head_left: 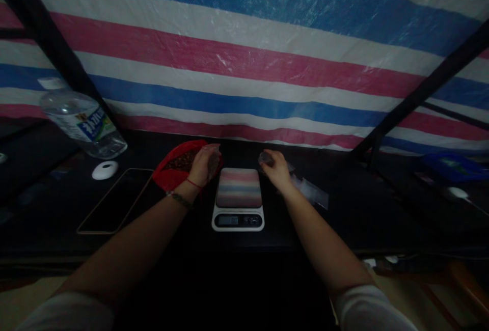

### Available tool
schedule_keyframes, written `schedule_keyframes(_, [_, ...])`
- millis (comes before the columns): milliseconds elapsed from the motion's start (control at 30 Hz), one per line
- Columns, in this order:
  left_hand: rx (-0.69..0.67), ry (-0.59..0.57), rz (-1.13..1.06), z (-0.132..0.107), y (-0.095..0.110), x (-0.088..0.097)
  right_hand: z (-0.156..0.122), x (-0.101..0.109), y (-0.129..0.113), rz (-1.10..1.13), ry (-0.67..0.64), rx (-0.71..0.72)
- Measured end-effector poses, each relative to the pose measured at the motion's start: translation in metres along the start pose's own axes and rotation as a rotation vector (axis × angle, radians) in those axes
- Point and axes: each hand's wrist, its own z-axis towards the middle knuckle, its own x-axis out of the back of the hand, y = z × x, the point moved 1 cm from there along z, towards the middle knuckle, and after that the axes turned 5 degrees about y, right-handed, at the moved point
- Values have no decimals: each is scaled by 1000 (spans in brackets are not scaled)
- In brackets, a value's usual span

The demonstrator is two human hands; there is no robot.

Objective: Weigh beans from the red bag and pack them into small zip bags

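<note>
My left hand (203, 167) is closed on a small clear plastic bag (214, 157) at the right edge of a red bag (162, 173). Small brown pieces (181, 161), too dim to name, lie inside the red bag. To the right, my right hand (278, 169) has its fingers curled round a small, roundish, see-through thing (265, 158) whose kind I cannot make out. Between the two hands stands a white kitchen scale (239, 199) with nothing on its platform; its display seems to show zero. Several flat clear plastic bags (315, 193) lie beside my right wrist.
A phone (116, 201) and a white computer mouse (105, 170) lie at left, near a clear bottle (82, 117). A blue object (454, 166) and a white cabled plug (457, 192) are at right. Behind the black table (344, 224) hangs a striped sheet (244, 56) between dark posts.
</note>
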Motion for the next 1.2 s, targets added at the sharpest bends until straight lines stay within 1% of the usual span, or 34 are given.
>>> schedule_keyframes(100, [28, -63, 7, -1, 1, 1, 0, -7, 1, -141, -64, 52])
schedule_keyframes(267, [85, -195, -41, -4, 5, 0, 0, -18, 5, -245, -174, 93])
schedule_keyframes(333, [114, -238, -65, -8, 8, -3, 0, -18, 3, -242, -176, 114])
schedule_keyframes(400, [151, -289, -74, -13, 13, -7, 1, -14, -2, -221, -150, 154])
schedule_keyframes(500, [185, -412, -43, -25, 20, -14, -1, -3, -21, -132, -75, 209])
schedule_keyframes(567, [205, -523, -9, -35, 22, -19, -5, 4, -39, -3, -56, 241])
schedule_keyframes(600, [220, -582, 7, -40, 22, -21, -8, 6, -48, 78, -73, 254])
schedule_keyframes(633, [236, -639, 24, -44, 21, -22, -12, 8, -58, 160, -119, 268])
schedule_keyframes(733, [258, -756, 58, -55, 15, -24, -23, 9, -82, 341, -252, 311])
schedule_keyframes(800, [247, -807, 86, -58, 11, -23, -29, 9, -92, 407, -289, 322])
schedule_keyframes(900, [240, -899, 202, -60, 8, -22, -32, 7, -96, 477, -296, 302])
schedule_keyframes(967, [194, -925, 278, -59, 8, -21, -31, 7, -95, 528, -269, 281])
schedule_keyframes(1033, [100, -902, 315, -57, 9, -21, -29, 7, -91, 582, -200, 224])
schedule_keyframes(1100, [-1, -835, 376, -56, 11, -23, -27, 9, -86, 621, -89, 97])
schedule_keyframes(1167, [-68, -746, 503, -54, 11, -25, -24, 9, -80, 660, 14, -51])
schedule_keyframes(1200, [-92, -702, 576, -53, 11, -26, -23, 9, -78, 681, 43, -107])
